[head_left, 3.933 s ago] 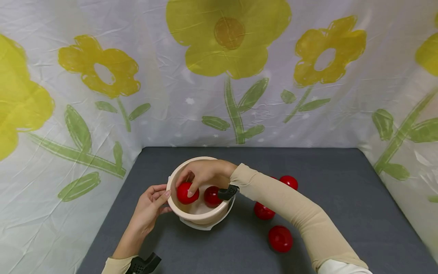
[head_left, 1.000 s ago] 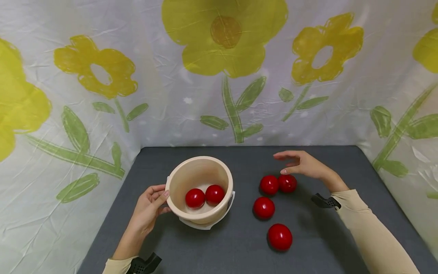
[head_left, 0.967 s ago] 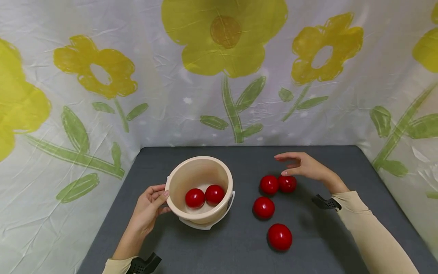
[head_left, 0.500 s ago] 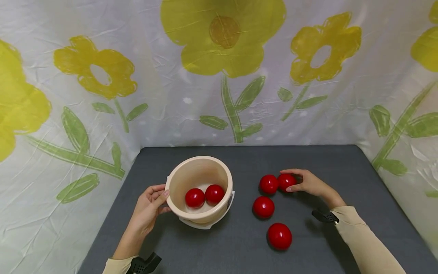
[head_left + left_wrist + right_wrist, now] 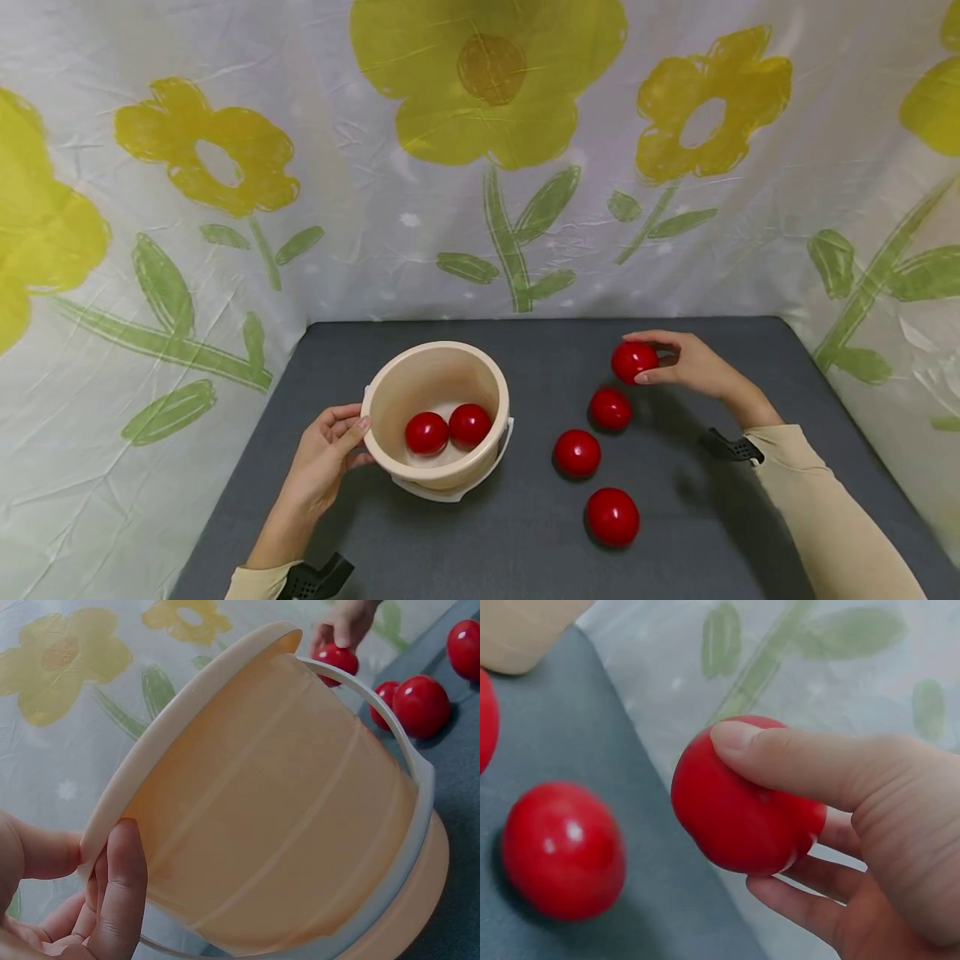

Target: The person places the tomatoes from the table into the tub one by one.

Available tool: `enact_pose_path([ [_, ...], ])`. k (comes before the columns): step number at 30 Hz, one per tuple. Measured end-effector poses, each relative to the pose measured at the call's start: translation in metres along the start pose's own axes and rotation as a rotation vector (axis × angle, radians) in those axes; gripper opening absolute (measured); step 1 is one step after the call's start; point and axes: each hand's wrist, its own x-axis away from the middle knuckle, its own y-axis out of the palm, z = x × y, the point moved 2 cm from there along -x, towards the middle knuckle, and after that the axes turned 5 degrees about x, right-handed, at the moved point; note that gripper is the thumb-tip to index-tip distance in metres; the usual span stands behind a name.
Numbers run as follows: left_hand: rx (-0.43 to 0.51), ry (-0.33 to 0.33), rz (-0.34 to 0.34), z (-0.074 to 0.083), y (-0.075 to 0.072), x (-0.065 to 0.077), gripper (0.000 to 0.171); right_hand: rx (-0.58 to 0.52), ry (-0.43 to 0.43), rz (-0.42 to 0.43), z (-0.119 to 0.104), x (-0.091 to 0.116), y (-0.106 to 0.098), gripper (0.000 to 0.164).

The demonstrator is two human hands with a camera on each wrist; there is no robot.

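A cream bucket (image 5: 438, 479) with a white handle (image 5: 375, 705) stands left of the middle of the table, and two glossy red apples (image 5: 427, 433) lie inside it. My left hand (image 5: 325, 457) pinches the bucket's rim at its left side, thumb on one face and fingers on the other. Above the table at the back right, my right hand (image 5: 686, 364) holds another red apple (image 5: 735, 802) between thumb and fingers. The lobed end of that apple shows in the right wrist view. Nearest below it lies a loose red apple (image 5: 610, 409).
Two more red apples, a middle one (image 5: 577, 454) and a near one (image 5: 612, 517), lie on the dark grey table (image 5: 510, 558) right of the bucket. A white cloth (image 5: 420, 275) printed with yellow flowers hangs behind and along both sides.
My right hand came down on the back right apple, gripped it and raised it off the table. The apple beside it shifted a little right. My left hand and the bucket stayed put.
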Motion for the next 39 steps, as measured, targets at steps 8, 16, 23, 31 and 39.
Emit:
enact_pose_path([
  [8,0.004,0.010,-0.009,0.001,0.000,0.000,0.034,-0.041,-0.032,0.038,-0.067,-0.019,-0.032,0.060],
  [16,0.007,0.006,-0.009,-0.001,0.000,0.000,0.034,-0.044,-0.107,-0.063,-0.123,-0.055,-0.025,0.059],
  [23,0.005,0.015,-0.011,0.000,0.000,0.000,0.035,-0.082,-0.213,-0.121,-0.167,-0.086,-0.013,0.060],
  [31,-0.007,0.001,0.002,0.002,-0.002,0.001,0.036,-0.071,-0.307,-0.246,-0.210,-0.117,0.004,0.057],
  [39,-0.014,0.009,0.007,0.001,-0.006,0.002,0.033,-0.079,-0.419,-0.417,-0.235,-0.149,0.040,0.057],
])
